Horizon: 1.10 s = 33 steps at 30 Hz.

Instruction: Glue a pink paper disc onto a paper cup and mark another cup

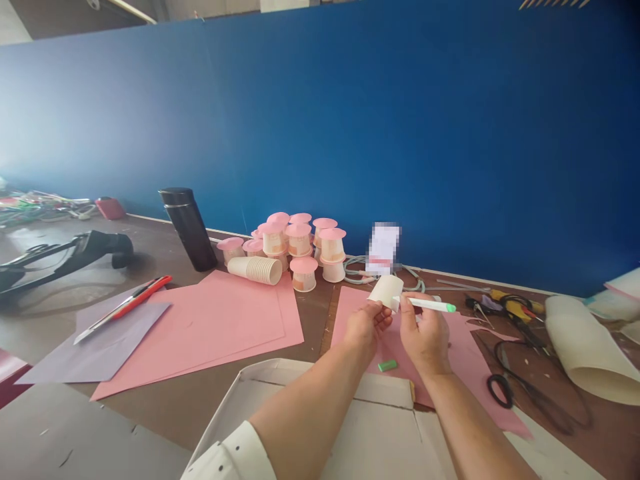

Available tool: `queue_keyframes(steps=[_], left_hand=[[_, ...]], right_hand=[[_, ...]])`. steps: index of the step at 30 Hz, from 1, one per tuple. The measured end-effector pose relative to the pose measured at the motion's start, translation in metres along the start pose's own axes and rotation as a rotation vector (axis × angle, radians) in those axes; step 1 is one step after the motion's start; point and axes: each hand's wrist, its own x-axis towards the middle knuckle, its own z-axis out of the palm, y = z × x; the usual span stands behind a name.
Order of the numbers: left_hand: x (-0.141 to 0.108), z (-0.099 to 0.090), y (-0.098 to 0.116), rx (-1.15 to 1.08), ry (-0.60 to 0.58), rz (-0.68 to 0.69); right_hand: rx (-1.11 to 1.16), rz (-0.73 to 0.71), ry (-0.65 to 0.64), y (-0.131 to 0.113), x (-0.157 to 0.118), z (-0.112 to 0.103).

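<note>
A white paper cup [387,292] lies tilted in my left hand [364,327], whose fingers are closed around its lower side. My right hand [425,337] grips a white marker [427,304] with a green end pointing right. The marker's other end meets the cup's side; whether it has left a mark there is too small to tell. Below the hands, a green cap [387,366] rests on a pink paper sheet [350,303]. Several upright cups with pink paper discs on top [304,273] stand stacked at the wall, beside a lying stack of nested cups [255,269].
Left of the hands lie pink sheets [215,327], purple paper [115,340] and a red utility knife [125,308]. A black bottle [189,230] stands behind them. Scissors [500,390], cables and a large paper roll [593,343] are at right. A cardboard box [380,427] is in front.
</note>
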Motion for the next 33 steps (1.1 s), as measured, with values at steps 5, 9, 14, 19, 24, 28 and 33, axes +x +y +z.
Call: queue_keyframes(steps=[5,9,14,19,24,28,33], left_hand=[[-0.0005,0.0014,-0.0007,0.018,0.0,-0.002],[0.0008,0.0011,-0.0014,0.039,0.004,0.016],[0.001,0.0008,-0.0012,0.052,-0.014,0.035],[0.0002,-0.0001,-0.0017,0.077,-0.017,0.041],[0.0026,-0.0018,-0.0034,0.061,-0.023,0.037],[0.005,-0.0033,-0.0043,0.064,-0.041,0.042],[0.0069,-0.0049,-0.0064,0.109,-0.069,0.068]], right_hand=[[-0.015,-0.037,-0.01,0.0049,0.0011,0.0021],[-0.029,-0.066,-0.018,0.0056,0.0008,0.0029],[-0.051,-0.075,-0.005,0.0039,-0.0003,0.0033],[-0.036,-0.093,-0.035,0.0049,0.001,0.004],[-0.002,-0.05,0.022,0.0045,0.001,0.0029],[0.031,-0.028,0.053,0.0019,0.0017,0.001],[0.043,-0.051,0.013,-0.0007,0.0041,0.0014]])
